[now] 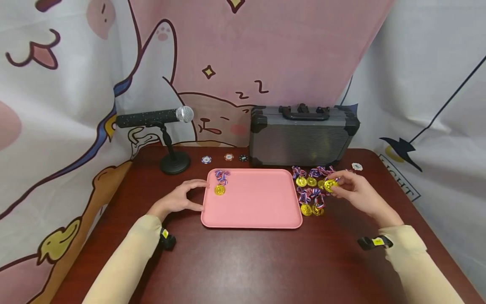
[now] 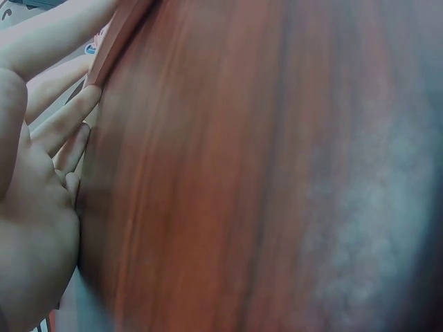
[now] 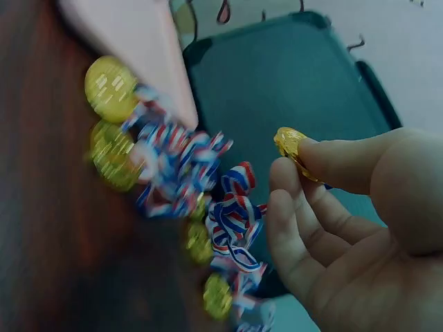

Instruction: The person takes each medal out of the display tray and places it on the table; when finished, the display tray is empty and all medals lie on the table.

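Observation:
A pink tray (image 1: 262, 207) lies in the middle of a dark red table (image 1: 243, 261). One gold medal with a striped ribbon (image 1: 220, 188) sits in the tray's far left corner. My left hand (image 1: 198, 195) rests against the tray's left edge with fairly straight fingers (image 2: 66, 135), next to the tray's rim (image 2: 118, 34). Right of the tray lie several more gold medals (image 1: 311, 195) in a tangle of ribbons (image 3: 176, 169). My right hand (image 1: 334, 186) pinches one gold medal (image 3: 291, 144) between thumb and fingertips, just above that pile.
A grey hard case (image 1: 301, 137) stands at the back, behind the medals. A microphone on a black stand (image 1: 155, 119) is at the back left. Three poker chips (image 1: 228, 157) lie behind the tray, and a white chip (image 1: 357, 166) lies at the far right.

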Available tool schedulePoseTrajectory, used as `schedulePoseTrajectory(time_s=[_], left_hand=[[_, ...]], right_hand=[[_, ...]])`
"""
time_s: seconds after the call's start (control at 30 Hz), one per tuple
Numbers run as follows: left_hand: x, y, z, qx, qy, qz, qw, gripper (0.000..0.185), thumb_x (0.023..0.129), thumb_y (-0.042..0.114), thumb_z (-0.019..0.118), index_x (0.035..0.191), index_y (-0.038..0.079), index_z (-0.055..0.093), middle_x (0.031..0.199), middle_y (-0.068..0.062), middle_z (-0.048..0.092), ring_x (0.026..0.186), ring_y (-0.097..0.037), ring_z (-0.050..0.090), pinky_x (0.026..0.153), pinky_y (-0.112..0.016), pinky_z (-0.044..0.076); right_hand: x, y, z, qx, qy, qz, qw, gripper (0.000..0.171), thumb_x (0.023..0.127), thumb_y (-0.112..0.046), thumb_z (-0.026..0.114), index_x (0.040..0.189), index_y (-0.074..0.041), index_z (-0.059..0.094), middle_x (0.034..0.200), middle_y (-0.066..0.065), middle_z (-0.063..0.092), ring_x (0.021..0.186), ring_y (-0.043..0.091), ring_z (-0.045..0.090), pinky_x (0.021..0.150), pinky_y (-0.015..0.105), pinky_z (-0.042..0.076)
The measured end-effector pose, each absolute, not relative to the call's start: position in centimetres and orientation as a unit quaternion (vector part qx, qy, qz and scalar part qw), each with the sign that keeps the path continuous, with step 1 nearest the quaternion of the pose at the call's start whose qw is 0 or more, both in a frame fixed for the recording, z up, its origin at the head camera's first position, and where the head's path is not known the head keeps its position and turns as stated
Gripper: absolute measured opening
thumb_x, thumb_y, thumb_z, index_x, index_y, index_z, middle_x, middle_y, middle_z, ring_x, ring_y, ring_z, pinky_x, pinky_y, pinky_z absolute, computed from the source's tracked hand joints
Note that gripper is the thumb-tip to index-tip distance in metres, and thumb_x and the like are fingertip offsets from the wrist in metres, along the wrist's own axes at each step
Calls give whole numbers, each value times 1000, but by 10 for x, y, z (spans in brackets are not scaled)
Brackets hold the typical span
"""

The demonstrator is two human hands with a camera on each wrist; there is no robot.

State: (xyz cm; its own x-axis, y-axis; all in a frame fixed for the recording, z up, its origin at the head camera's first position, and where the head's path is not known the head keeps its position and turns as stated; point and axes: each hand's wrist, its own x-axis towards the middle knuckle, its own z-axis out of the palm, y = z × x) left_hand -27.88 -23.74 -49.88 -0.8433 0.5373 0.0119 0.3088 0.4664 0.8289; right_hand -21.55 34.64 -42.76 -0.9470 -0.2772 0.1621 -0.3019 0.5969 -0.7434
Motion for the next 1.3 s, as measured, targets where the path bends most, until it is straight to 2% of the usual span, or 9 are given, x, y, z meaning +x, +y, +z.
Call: schedulePoseTrajectory(time_s=[0.3, 0.47, 0.6, 0.77, 1.03, 1.13, 1.3], left_hand=[[-278, -237, -500, 254, 842, 460, 125, 81, 73, 26, 98, 146, 16, 63, 155, -9, 52, 148, -33, 37, 122, -64, 24], [-278, -238, -501, 252, 841, 462, 123, 79, 73, 24, 98, 145, 17, 64, 155, -9, 52, 148, -33, 37, 123, -63, 23], [-277, -239, -503, 251, 841, 464, 123, 78, 74, 23, 97, 144, 16, 64, 155, -11, 52, 148, -35, 36, 122, -65, 23], [-277, -238, -503, 245, 844, 460, 130, 80, 74, 25, 97, 146, 18, 63, 157, -9, 50, 150, -34, 34, 123, -66, 23], [-278, -238, -498, 234, 848, 454, 137, 81, 73, 28, 98, 146, 21, 63, 157, -3, 50, 150, -29, 32, 123, -63, 24], [-279, -238, -498, 237, 848, 455, 135, 81, 74, 28, 97, 146, 20, 62, 157, -5, 49, 150, -31, 32, 123, -64, 24], [-277, -237, -498, 238, 846, 458, 133, 78, 75, 24, 96, 146, 18, 63, 158, -9, 49, 151, -34, 32, 123, -66, 23]], right_hand=[[-206, 367, -456, 158, -910, 382, -27, 33, 96, -3, 75, 128, 0, 66, 95, 11, 70, 75, 23, 70, 65, 30, 59], [-206, 367, -465, 168, -914, 367, -46, 32, 95, -3, 76, 126, -3, 69, 93, 8, 69, 73, 17, 67, 62, 29, 56], [-207, 365, -473, 179, -932, 313, -40, 31, 93, -7, 79, 123, -9, 72, 94, 2, 70, 75, 10, 65, 66, 27, 55], [-206, 360, -472, 186, -946, 265, -28, 29, 92, -11, 82, 120, -12, 74, 101, 1, 73, 82, 10, 67, 71, 30, 57], [-203, 356, -467, 199, -948, 246, -27, 29, 89, -10, 84, 117, -11, 74, 96, 0, 72, 69, 7, 60, 64, 28, 51], [-202, 358, -465, 205, -949, 237, -22, 32, 89, -10, 84, 119, -10, 74, 102, 3, 73, 74, 7, 65, 68, 31, 55], [-200, 358, -455, 209, -952, 223, 0, 34, 90, -12, 84, 122, -10, 74, 111, 10, 72, 90, 21, 71, 75, 41, 60]])
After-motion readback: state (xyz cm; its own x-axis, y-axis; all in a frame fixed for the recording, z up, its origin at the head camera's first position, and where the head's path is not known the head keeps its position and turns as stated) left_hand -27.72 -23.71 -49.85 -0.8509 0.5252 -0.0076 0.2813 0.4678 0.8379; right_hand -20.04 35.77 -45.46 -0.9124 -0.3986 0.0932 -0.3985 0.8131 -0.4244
